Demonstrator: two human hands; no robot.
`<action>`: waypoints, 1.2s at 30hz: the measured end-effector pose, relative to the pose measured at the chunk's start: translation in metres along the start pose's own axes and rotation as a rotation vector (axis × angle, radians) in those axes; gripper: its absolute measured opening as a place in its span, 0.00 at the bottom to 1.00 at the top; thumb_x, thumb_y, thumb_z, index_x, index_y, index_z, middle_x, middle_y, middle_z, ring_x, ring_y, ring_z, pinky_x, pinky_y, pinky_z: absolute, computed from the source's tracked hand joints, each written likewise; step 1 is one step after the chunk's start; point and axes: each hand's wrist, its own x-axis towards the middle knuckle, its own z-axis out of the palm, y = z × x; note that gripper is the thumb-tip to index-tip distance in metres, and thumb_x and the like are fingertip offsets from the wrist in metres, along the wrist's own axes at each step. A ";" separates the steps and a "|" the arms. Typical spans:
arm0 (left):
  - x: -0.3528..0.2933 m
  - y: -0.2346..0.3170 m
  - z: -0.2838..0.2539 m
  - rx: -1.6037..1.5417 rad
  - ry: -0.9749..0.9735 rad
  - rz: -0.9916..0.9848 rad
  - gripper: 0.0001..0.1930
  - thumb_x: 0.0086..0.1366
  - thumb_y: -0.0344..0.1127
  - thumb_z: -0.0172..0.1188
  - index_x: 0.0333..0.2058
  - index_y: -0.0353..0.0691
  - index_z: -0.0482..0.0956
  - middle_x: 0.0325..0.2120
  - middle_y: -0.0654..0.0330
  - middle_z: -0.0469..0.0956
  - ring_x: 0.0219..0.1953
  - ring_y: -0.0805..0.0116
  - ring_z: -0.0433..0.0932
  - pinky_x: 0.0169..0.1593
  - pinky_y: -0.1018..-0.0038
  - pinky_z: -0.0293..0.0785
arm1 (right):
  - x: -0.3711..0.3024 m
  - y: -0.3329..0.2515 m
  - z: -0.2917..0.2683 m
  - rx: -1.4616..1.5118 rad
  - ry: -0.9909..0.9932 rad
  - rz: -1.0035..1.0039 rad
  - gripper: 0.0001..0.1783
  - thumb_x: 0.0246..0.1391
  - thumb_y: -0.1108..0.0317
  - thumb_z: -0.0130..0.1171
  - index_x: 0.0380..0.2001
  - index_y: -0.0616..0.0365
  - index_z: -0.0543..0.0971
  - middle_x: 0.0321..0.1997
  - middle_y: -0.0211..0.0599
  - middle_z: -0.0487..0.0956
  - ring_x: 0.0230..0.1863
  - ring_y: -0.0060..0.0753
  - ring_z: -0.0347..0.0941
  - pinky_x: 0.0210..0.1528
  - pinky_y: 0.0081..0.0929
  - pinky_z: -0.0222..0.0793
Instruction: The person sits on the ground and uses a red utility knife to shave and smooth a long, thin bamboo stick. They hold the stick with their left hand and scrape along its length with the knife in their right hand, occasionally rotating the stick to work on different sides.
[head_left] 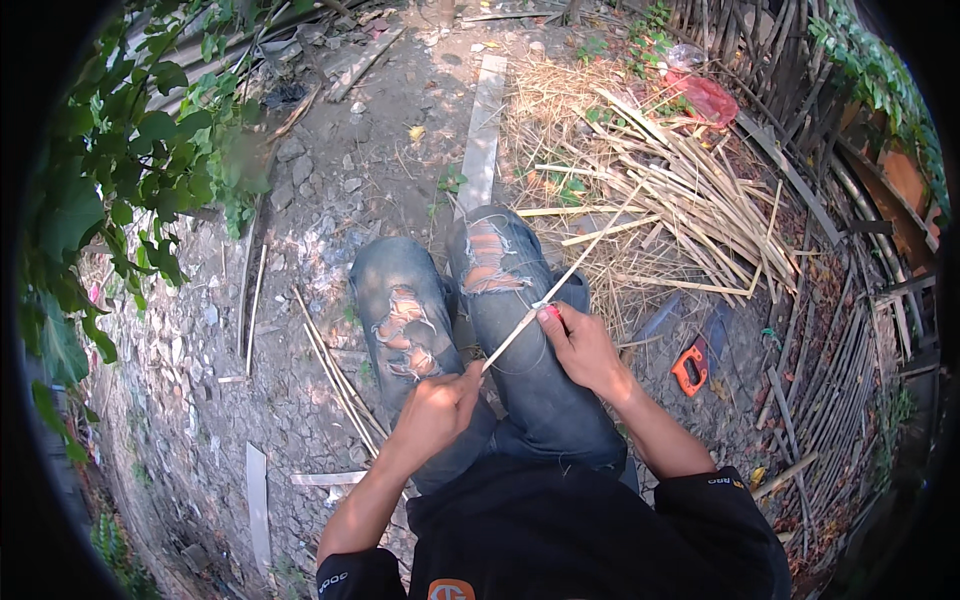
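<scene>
A thin pale bamboo strip [588, 252] slants across my lap, its far end up and to the right, over a pile of strips. My left hand [436, 412] is closed around its near end, just above my left thigh. My right hand [585, 348] is closed on a small red-handled tool [553, 313], pressed against the strip above my right thigh. Fingers cover most of the tool, and its kind is unclear. A thin curled shaving or fibre hangs beside the strip below the tool.
Cut bamboo strips [690, 205] lie heaped on straw ahead to the right. An orange-handled saw [692, 370] rests on the ground right of my knees. A flat board [484, 130] lies ahead. More strips [335, 370] lie to the left. Leafy vines [150, 140] hang at upper left.
</scene>
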 end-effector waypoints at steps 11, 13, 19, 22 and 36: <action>0.000 -0.002 0.000 -0.092 0.002 -0.042 0.12 0.69 0.26 0.64 0.49 0.30 0.85 0.25 0.44 0.82 0.25 0.52 0.84 0.33 0.63 0.77 | 0.008 0.026 0.001 0.312 -0.129 0.062 0.24 0.74 0.52 0.55 0.38 0.66 0.83 0.20 0.37 0.76 0.24 0.25 0.70 0.30 0.31 0.67; 0.004 0.002 -0.001 -0.096 -0.014 -0.069 0.11 0.69 0.26 0.63 0.49 0.30 0.85 0.25 0.44 0.82 0.26 0.51 0.84 0.33 0.63 0.78 | 0.011 0.029 -0.003 0.448 -0.201 0.141 0.24 0.73 0.52 0.56 0.32 0.64 0.81 0.19 0.29 0.72 0.23 0.19 0.65 0.27 0.27 0.63; -0.001 0.003 0.004 -0.006 0.035 -0.008 0.13 0.68 0.27 0.64 0.50 0.32 0.85 0.26 0.45 0.83 0.27 0.45 0.84 0.32 0.58 0.79 | 0.008 0.024 -0.017 0.672 -0.387 0.246 0.27 0.74 0.53 0.55 0.18 0.50 0.67 0.18 0.16 0.59 0.19 0.11 0.51 0.20 0.20 0.43; -0.003 -0.006 0.011 0.027 0.059 -0.007 0.13 0.68 0.28 0.64 0.50 0.34 0.85 0.26 0.46 0.82 0.26 0.45 0.83 0.31 0.56 0.78 | 0.004 0.026 -0.028 0.723 -0.567 0.193 0.25 0.73 0.55 0.56 0.19 0.51 0.69 0.18 0.16 0.60 0.19 0.12 0.52 0.21 0.20 0.46; -0.007 0.013 0.012 0.185 0.211 -0.056 0.15 0.66 0.30 0.68 0.51 0.39 0.87 0.21 0.52 0.81 0.21 0.54 0.82 0.27 0.62 0.76 | 0.015 0.022 -0.036 0.739 0.669 0.218 0.10 0.63 0.65 0.69 0.35 0.56 0.77 0.23 0.19 0.70 0.20 0.11 0.60 0.21 0.18 0.53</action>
